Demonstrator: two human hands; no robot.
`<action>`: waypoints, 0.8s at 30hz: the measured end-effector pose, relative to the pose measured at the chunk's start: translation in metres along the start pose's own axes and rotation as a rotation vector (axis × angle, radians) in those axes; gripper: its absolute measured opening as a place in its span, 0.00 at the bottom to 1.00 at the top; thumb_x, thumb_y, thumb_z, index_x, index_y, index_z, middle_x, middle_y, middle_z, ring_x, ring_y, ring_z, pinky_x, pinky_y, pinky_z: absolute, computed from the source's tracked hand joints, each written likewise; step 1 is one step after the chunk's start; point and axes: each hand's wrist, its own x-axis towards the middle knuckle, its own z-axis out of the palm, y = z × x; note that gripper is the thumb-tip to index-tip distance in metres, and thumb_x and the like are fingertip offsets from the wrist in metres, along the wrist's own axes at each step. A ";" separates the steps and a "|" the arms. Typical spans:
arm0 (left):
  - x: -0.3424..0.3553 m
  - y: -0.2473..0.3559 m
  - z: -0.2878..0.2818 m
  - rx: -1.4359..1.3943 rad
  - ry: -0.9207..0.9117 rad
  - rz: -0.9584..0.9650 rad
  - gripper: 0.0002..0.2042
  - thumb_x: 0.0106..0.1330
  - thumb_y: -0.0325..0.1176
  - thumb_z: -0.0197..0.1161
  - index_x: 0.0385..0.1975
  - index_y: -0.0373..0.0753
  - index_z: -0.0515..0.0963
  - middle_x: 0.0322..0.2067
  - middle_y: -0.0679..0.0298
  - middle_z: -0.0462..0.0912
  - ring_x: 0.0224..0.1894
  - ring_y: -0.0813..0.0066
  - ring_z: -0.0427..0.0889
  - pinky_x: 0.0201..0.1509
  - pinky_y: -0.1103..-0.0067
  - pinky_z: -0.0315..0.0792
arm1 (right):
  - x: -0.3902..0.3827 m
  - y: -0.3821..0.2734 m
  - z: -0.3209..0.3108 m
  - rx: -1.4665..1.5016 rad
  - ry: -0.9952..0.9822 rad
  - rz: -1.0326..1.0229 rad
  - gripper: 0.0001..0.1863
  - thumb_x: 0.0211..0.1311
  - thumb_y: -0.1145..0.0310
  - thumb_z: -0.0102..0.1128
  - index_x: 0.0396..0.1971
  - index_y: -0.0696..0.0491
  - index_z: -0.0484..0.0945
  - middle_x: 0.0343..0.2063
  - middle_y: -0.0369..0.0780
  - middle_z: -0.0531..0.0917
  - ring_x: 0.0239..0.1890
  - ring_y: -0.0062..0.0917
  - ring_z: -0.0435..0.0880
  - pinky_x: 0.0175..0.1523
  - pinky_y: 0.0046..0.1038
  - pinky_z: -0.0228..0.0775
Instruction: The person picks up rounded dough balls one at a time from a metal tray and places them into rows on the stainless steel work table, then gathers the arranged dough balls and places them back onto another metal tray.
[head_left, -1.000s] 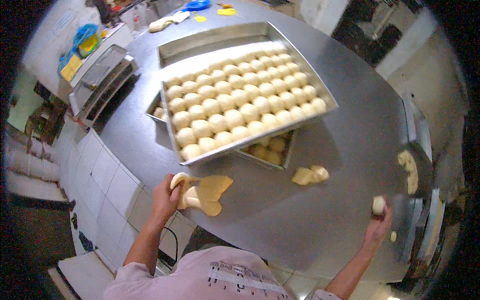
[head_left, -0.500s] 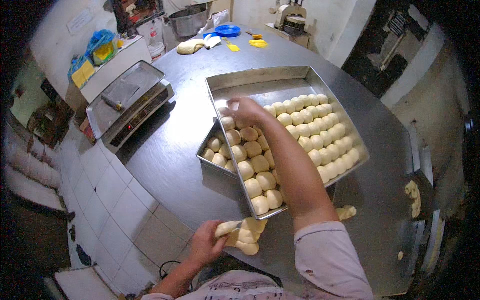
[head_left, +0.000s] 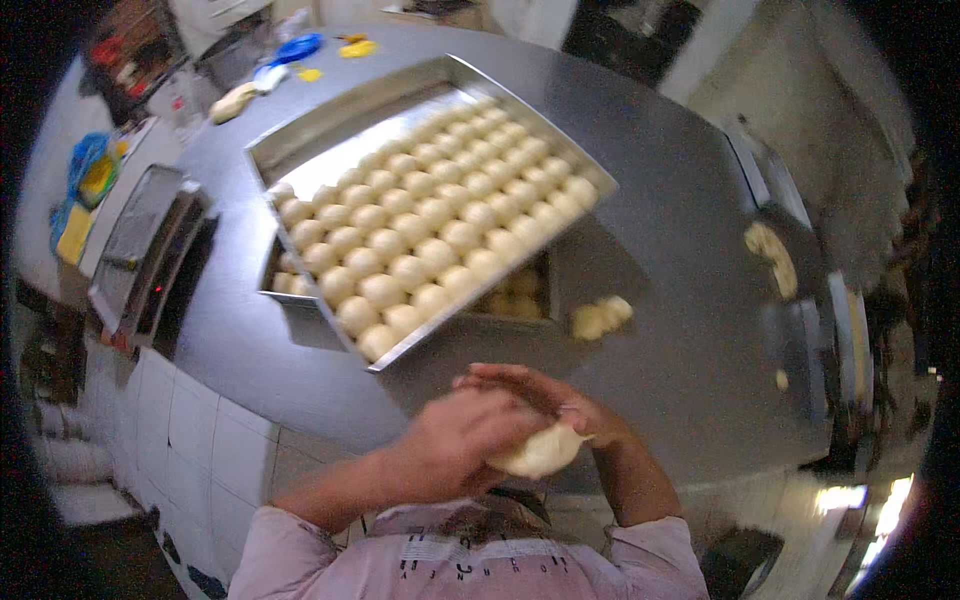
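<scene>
Both hands come together at six o'clock, and here's the piece of dough [head_left: 543, 453] between them, pale and rounded underneath, right at the near edge of the steel table [head_left: 680, 390]. The left hand [head_left: 462, 437] has hold of it, fingers curled close over its top. The right hand [head_left: 580, 405] meets it from the two o'clock side, thumb against the dough, its other fingers reaching behind the left hand; those are partly hidden and blurred, so I can't tell how tightly they close. Up at eleven o'clock from the hands sits a big metal tray [head_left: 345, 127], tilted across the view, rows of dough balls [head_left: 410, 272] filling all but its far strip. It rests crosswise over a lower tray [head_left: 292, 298], more balls showing inside. A small dough lump [head_left: 602, 318] lies at one o'clock, a long dough strip [head_left: 772, 262] at two, and out at ten, the scale [head_left: 145, 255].
</scene>
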 end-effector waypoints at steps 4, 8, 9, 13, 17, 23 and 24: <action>0.069 0.021 0.030 -0.156 0.175 -0.105 0.21 0.46 0.23 0.59 0.44 0.36 0.69 0.37 0.54 0.75 0.38 0.56 0.77 0.43 0.73 0.71 | -0.092 0.019 -0.016 0.026 0.225 0.137 0.29 0.56 0.69 0.60 0.57 0.54 0.62 0.55 0.38 0.69 0.57 0.26 0.66 0.60 0.31 0.60; 0.117 0.025 0.077 -0.191 0.461 -0.110 0.16 0.55 0.23 0.58 0.44 0.35 0.67 0.34 0.56 0.76 0.38 0.72 0.77 0.41 0.78 0.71 | -0.137 0.001 -0.033 -0.307 0.598 0.145 0.14 0.55 0.71 0.61 0.42 0.55 0.76 0.39 0.35 0.78 0.41 0.21 0.76 0.47 0.25 0.69; 0.122 0.017 0.084 -0.053 0.582 -0.060 0.15 0.57 0.24 0.57 0.44 0.35 0.66 0.34 0.57 0.76 0.36 0.73 0.77 0.40 0.79 0.71 | -0.151 0.002 -0.050 -0.254 0.687 0.062 0.12 0.55 0.70 0.60 0.40 0.55 0.77 0.38 0.35 0.79 0.39 0.20 0.76 0.46 0.24 0.69; 0.127 -0.004 0.116 -0.345 0.566 -0.320 0.13 0.62 0.27 0.56 0.45 0.35 0.64 0.37 0.61 0.73 0.40 0.76 0.73 0.43 0.81 0.68 | -0.255 0.003 -0.142 -0.464 1.212 0.243 0.10 0.56 0.68 0.58 0.36 0.56 0.79 0.35 0.36 0.80 0.34 0.20 0.76 0.41 0.24 0.68; 0.118 -0.007 0.127 -0.390 0.506 -0.350 0.14 0.63 0.29 0.55 0.45 0.35 0.62 0.38 0.62 0.70 0.41 0.78 0.70 0.46 0.82 0.66 | -0.305 0.026 -0.177 -1.374 1.676 0.371 0.12 0.58 0.65 0.55 0.40 0.54 0.78 0.40 0.40 0.78 0.36 0.25 0.76 0.41 0.25 0.69; 0.105 -0.011 0.099 -0.233 0.390 -0.398 0.16 0.60 0.28 0.58 0.46 0.36 0.64 0.38 0.61 0.71 0.42 0.77 0.70 0.47 0.81 0.66 | -0.145 0.045 -0.093 -1.724 0.979 0.009 0.21 0.56 0.66 0.55 0.52 0.49 0.69 0.49 0.42 0.73 0.53 0.36 0.69 0.56 0.37 0.60; 0.103 -0.006 0.093 -0.152 0.438 -0.373 0.16 0.59 0.27 0.57 0.46 0.36 0.64 0.40 0.60 0.71 0.44 0.76 0.70 0.48 0.81 0.65 | -0.141 0.059 -0.099 -1.790 0.902 0.017 0.21 0.56 0.68 0.54 0.52 0.49 0.69 0.50 0.42 0.72 0.54 0.37 0.68 0.57 0.39 0.58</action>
